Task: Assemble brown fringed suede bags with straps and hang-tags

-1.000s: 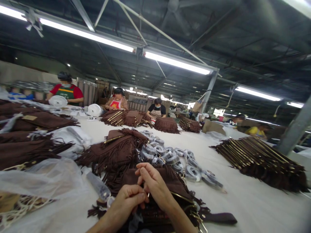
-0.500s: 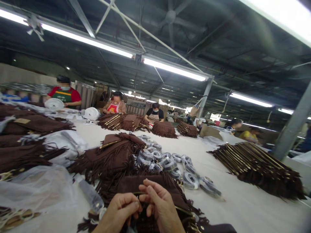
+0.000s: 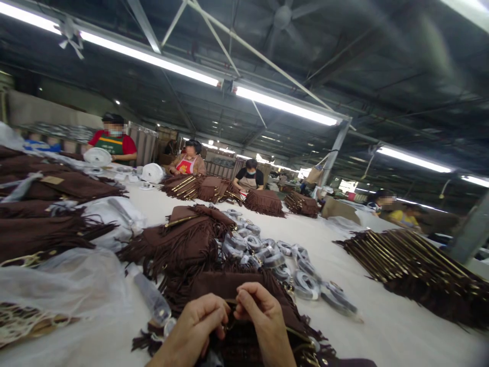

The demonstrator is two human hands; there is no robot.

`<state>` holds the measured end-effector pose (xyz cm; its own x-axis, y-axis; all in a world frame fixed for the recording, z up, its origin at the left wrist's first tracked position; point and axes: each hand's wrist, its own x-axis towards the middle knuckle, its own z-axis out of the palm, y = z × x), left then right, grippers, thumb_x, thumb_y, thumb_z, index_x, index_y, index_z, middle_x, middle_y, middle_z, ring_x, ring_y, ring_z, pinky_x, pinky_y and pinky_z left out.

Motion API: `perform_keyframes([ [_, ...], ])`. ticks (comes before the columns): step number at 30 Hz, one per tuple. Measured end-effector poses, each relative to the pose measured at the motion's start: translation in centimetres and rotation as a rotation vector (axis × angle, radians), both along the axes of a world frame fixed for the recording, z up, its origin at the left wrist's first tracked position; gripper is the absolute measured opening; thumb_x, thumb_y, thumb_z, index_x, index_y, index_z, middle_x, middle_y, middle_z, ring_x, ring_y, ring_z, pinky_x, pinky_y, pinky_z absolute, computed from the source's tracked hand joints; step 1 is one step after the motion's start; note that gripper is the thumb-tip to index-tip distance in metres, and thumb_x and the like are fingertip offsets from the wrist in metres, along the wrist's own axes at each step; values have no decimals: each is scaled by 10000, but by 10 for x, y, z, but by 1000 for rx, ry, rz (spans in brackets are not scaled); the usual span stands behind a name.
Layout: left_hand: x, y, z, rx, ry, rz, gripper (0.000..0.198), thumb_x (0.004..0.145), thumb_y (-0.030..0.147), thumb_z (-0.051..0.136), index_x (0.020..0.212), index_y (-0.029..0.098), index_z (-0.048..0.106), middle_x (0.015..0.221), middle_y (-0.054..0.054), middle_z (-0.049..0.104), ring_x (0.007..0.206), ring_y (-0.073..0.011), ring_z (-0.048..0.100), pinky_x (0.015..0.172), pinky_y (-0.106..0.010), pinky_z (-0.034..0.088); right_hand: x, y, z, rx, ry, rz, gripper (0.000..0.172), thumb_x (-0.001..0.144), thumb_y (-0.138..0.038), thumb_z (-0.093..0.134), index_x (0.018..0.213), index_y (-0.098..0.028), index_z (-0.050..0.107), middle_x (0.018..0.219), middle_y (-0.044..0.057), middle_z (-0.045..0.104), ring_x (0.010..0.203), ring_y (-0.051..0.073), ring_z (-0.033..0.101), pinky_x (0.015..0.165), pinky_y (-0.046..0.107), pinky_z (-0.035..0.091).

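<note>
At the bottom centre a brown fringed bag (image 3: 233, 281) with a gold zip lies on the white table (image 3: 385, 311). Over its zip edge, my left hand (image 3: 202, 323) is closed, fingertips pinched on something too small to make out. Close beside it on the right, my right hand (image 3: 260, 311) has thumb and forefinger pressed together; what they hold is hidden. Just beyond lie more brown fringed bags (image 3: 183, 237) and a heap of grey straps coiled in plastic (image 3: 267, 252).
A long stack of brown bags with gold zips (image 3: 416, 265) lies at right. Clear plastic bags (image 3: 69, 285) and brown bags (image 3: 42, 237) cover the left. A clear tube-like packet (image 3: 151, 295) lies near my left hand. Several people work across the table.
My right hand's fingers have closed from a looser, spread shape into a pinch. The view has shifted slightly, so the surroundings sit further right.
</note>
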<state>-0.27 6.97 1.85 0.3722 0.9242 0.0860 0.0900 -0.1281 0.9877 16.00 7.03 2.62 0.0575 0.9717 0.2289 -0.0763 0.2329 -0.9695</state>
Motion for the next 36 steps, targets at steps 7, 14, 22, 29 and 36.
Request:
perform_keyframes([
  [7,-1,-9,7,237,149,2,249,830,309,385,606,202,399,642,32,414,643,-135,408,598,-234,328,2,-12,-7,26,-145,157,369,775,-516,729,723,-159,652,545,-24,578,514,117,555,544,219,447],
  [14,-1,-9,6,285,161,-13,283,857,292,385,599,195,451,640,24,480,640,-135,452,613,-226,343,-4,-12,-12,-4,-104,194,393,754,-539,737,695,-161,644,575,-10,598,540,123,561,550,221,484],
  [22,-3,-9,5,349,242,13,294,869,227,419,603,178,533,641,29,545,626,-116,481,623,-213,342,-5,-12,-17,25,-124,191,359,801,-501,700,703,-162,637,599,-6,598,556,122,557,556,218,478],
  [29,-1,-7,1,378,302,29,284,873,238,397,605,186,477,646,22,517,639,-127,481,615,-231,320,-2,-13,-11,173,-386,163,271,882,-343,585,666,-181,579,587,-28,542,555,119,509,557,215,411],
  [36,0,-7,-1,418,447,51,243,852,227,373,611,202,371,664,6,491,653,-147,463,609,-263,285,2,-18,-11,331,-704,168,254,896,-198,505,643,-197,521,632,-34,520,607,117,475,582,218,337],
])
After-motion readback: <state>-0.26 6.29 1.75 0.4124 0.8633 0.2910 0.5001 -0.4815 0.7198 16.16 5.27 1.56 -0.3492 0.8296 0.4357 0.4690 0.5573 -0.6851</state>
